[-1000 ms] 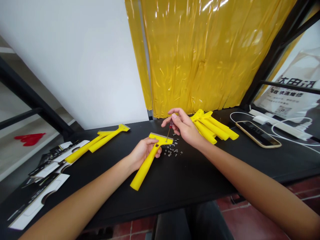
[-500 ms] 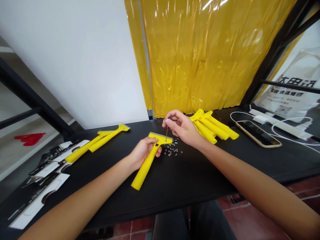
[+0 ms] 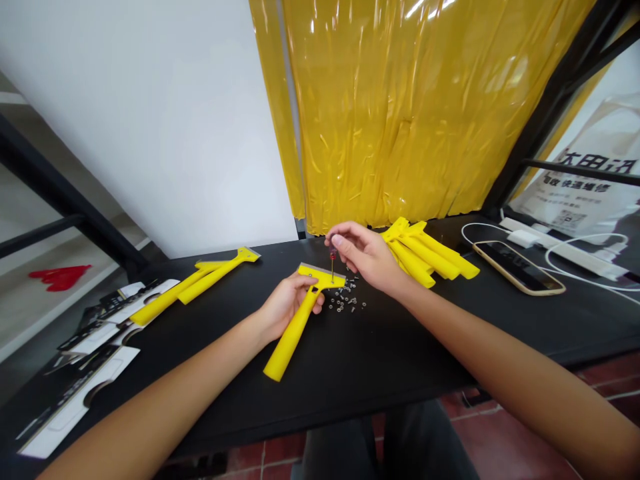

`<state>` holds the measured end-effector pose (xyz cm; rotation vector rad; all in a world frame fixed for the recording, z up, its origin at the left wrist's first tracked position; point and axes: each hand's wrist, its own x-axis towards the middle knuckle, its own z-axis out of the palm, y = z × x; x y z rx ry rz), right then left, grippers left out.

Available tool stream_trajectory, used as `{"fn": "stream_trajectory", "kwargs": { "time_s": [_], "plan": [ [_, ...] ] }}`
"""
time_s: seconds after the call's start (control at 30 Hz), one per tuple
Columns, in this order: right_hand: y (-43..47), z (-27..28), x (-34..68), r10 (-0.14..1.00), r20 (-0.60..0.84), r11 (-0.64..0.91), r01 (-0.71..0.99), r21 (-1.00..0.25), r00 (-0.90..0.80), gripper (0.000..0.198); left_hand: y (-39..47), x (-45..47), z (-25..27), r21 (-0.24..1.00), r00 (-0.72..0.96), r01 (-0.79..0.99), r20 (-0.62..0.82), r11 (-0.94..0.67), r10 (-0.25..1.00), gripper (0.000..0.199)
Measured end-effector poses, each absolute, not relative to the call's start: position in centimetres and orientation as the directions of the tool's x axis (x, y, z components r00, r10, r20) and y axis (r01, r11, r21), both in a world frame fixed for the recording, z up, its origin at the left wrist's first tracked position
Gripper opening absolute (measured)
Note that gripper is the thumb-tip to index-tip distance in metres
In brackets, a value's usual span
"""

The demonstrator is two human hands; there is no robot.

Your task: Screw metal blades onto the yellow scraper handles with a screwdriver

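Note:
My left hand (image 3: 287, 307) is closed around the neck of a yellow scraper (image 3: 293, 333), whose wide head with a metal blade edge points away from me. In my right hand (image 3: 363, 257) a small screwdriver (image 3: 333, 257) with a dark red handle is pinched between thumb and fingers. It stands nearly upright, its tip on a screw at the right side of the scraper head. Loose screws and nuts (image 3: 341, 305) lie scattered on the black table just right of the head, partly hidden by it and my right hand.
Two yellow scrapers (image 3: 210, 279) lie at left, one reaching over black-and-white card sleeves (image 3: 80, 400). Several yellow handles (image 3: 430, 253) are piled behind my right forearm. Farther right are a phone (image 3: 517, 268), white cables and a power strip (image 3: 560, 247). A yellow plastic curtain (image 3: 400, 120) hangs behind the table.
The screwdriver has gone from slightly tilted to more upright, and its red handle shows more as my right fingers shift. My left hand and the scraper stay nearly still.

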<state>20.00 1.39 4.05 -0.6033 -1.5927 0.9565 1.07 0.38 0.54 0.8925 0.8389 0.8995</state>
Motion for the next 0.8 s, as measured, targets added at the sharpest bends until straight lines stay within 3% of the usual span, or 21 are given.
{"fn": "stream_trajectory", "kwargs": {
  "time_s": [0.17, 0.3, 0.47, 0.63, 0.8],
  "plan": [
    [1.14, 4.28, 19.91, 0.824, 0.481, 0.435, -0.21, -0.876, -0.3, 0.029, 0.46, 1.07, 0.53, 0.891, 0.386, -0.28, -0.236, 0.357, 0.892, 0.021],
    [1.0, 4.34, 19.75, 0.827, 0.491, 0.438, -0.235, -0.868, -0.272, 0.028, 0.46, 1.06, 0.59, 0.892, 0.378, -0.275, -0.244, 0.36, 0.893, 0.019],
    [0.98, 4.44, 20.12, 0.812, 0.517, 0.495, -0.149, -0.856, -0.271, 0.024, 0.36, 1.04, 0.63, 0.896, 0.373, -0.273, -0.238, 0.351, 0.897, 0.016],
    [1.12, 4.31, 20.21, 0.803, 0.499, 0.462, -0.188, -0.867, -0.325, 0.03, 0.15, 1.17, 0.72, 0.906, 0.35, -0.268, -0.227, 0.329, 0.909, 0.017],
    [0.9, 4.57, 20.27, 0.762, 0.537, 0.559, -0.052, -0.828, -0.363, 0.026, 0.27, 1.1, 0.79, 0.942, 0.354, -0.223, -0.161, 0.25, 0.921, 0.023]
  ]
}}
